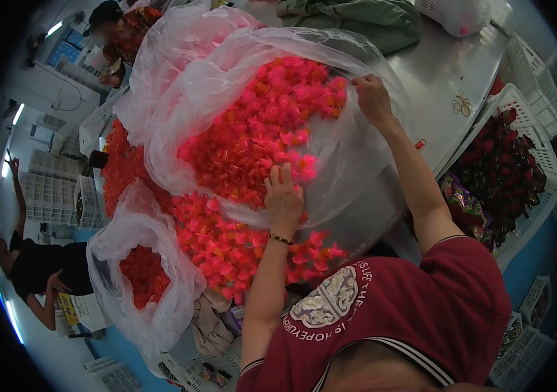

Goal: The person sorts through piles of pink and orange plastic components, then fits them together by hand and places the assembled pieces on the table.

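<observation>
A large clear plastic bag (193, 55) lies open on its side on the table. Many small pink and orange plastic pieces (246, 137), petal-like in shape, fill its mouth. My right hand (373, 101) is closed on the edge of the bag at its far right side. Resting among the pieces at the front of the bag is my left hand (284, 196), its fingers apart and pointing away from me. More loose pink pieces (226, 242) are spread on the table in front of the bag, beside my left forearm.
A smaller plastic bag (144, 326) with red pieces stands at the lower left. On the right, a white basket (550, 163) holds dark red flowers. A green cloth (363, 23) lies at the back of the metal table (438, 72). Two other people (43, 268) are at the left.
</observation>
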A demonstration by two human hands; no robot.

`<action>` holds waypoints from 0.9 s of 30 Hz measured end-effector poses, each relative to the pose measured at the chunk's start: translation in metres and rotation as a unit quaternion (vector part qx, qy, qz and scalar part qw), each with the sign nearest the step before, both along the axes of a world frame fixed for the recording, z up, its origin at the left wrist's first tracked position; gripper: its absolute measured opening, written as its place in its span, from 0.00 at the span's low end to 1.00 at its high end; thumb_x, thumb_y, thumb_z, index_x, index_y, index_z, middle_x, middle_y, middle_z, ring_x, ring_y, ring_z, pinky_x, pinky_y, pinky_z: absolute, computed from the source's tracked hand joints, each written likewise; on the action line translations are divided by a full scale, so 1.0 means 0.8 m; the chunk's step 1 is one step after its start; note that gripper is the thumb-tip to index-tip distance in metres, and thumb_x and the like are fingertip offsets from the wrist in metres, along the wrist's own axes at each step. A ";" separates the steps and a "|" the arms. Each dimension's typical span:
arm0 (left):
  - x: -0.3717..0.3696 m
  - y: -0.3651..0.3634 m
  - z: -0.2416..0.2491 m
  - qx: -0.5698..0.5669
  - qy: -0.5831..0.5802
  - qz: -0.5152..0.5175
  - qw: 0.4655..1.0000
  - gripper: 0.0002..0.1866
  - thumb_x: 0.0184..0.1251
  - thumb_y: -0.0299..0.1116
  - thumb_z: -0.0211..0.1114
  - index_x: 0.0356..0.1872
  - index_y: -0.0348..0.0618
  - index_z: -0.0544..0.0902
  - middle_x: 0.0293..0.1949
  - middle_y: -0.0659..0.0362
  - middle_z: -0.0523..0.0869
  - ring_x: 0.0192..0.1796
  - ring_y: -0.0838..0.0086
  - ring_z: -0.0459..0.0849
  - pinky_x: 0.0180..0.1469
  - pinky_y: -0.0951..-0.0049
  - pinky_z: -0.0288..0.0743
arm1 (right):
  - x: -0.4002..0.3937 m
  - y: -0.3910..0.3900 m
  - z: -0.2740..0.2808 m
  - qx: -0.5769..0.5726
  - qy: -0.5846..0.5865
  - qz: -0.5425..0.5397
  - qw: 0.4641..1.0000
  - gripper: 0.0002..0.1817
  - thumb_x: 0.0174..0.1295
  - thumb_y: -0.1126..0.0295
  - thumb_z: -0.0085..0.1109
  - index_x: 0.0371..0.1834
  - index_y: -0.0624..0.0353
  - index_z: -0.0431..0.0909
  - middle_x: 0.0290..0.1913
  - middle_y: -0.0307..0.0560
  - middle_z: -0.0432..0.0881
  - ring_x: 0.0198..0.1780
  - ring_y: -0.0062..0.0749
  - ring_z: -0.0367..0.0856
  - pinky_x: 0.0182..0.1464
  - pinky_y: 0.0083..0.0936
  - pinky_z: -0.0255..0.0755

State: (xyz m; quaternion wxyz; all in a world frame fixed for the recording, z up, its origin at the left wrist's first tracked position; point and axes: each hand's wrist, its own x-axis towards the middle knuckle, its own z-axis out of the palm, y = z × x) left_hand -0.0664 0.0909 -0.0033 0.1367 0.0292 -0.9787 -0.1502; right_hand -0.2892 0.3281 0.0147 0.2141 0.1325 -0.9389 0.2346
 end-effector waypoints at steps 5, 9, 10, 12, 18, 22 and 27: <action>-0.003 0.000 -0.007 0.001 -0.001 0.024 1.000 0.30 0.55 0.32 0.69 0.60 0.45 0.69 0.61 0.49 0.71 0.55 0.47 0.74 0.55 0.54 0.75 | -0.027 -0.075 -0.008 -0.114 0.006 0.106 0.988 0.19 0.62 0.58 0.60 0.53 0.55 0.80 0.51 0.54 0.81 0.54 0.49 0.78 0.56 0.39 0.71; -0.004 0.002 -0.002 0.011 0.012 0.027 0.999 0.29 0.56 0.33 0.70 0.59 0.45 0.70 0.60 0.49 0.73 0.54 0.48 0.75 0.54 0.54 0.75 | -0.017 -0.114 -0.022 -0.035 -0.046 0.064 0.996 0.25 0.57 0.51 0.63 0.54 0.51 0.78 0.52 0.55 0.79 0.59 0.51 0.73 0.60 0.45 0.66; -0.004 0.001 0.000 0.011 0.011 0.032 0.999 0.29 0.56 0.33 0.70 0.59 0.45 0.70 0.60 0.49 0.73 0.54 0.48 0.75 0.54 0.54 0.75 | -0.003 -0.119 -0.023 -0.053 -0.047 0.097 0.993 0.25 0.55 0.50 0.64 0.54 0.50 0.78 0.52 0.56 0.79 0.59 0.51 0.72 0.59 0.46 0.66; -0.004 0.002 0.003 0.037 0.005 0.027 0.999 0.27 0.56 0.34 0.70 0.57 0.44 0.71 0.59 0.50 0.74 0.54 0.48 0.76 0.54 0.55 0.75 | 0.031 -0.121 -0.012 -0.035 -0.061 0.132 0.989 0.26 0.55 0.52 0.66 0.55 0.50 0.78 0.52 0.54 0.78 0.58 0.50 0.73 0.59 0.44 0.66; -0.007 0.000 -0.008 0.037 0.035 0.037 0.998 0.26 0.56 0.36 0.71 0.55 0.43 0.72 0.57 0.51 0.76 0.54 0.49 0.76 0.51 0.55 0.76 | 0.128 -0.115 -0.019 0.012 0.029 0.236 0.971 0.26 0.51 0.58 0.70 0.55 0.48 0.78 0.51 0.52 0.77 0.56 0.50 0.73 0.59 0.42 0.67; -0.005 -0.002 -0.008 0.050 0.043 0.032 0.997 0.26 0.57 0.37 0.71 0.55 0.43 0.72 0.56 0.50 0.77 0.54 0.50 0.76 0.51 0.56 0.77 | 0.133 -0.100 -0.003 -0.028 -0.056 0.339 0.939 0.25 0.52 0.59 0.71 0.54 0.52 0.78 0.51 0.54 0.76 0.56 0.52 0.73 0.60 0.40 0.68; -0.007 -0.001 -0.014 0.017 0.075 0.028 0.997 0.27 0.55 0.38 0.72 0.54 0.44 0.72 0.57 0.49 0.77 0.50 0.49 0.77 0.44 0.55 0.80 | 0.034 -0.115 0.021 -0.022 -0.039 0.226 0.973 0.30 0.55 0.52 0.67 0.58 0.56 0.75 0.56 0.57 0.76 0.60 0.52 0.72 0.62 0.41 0.67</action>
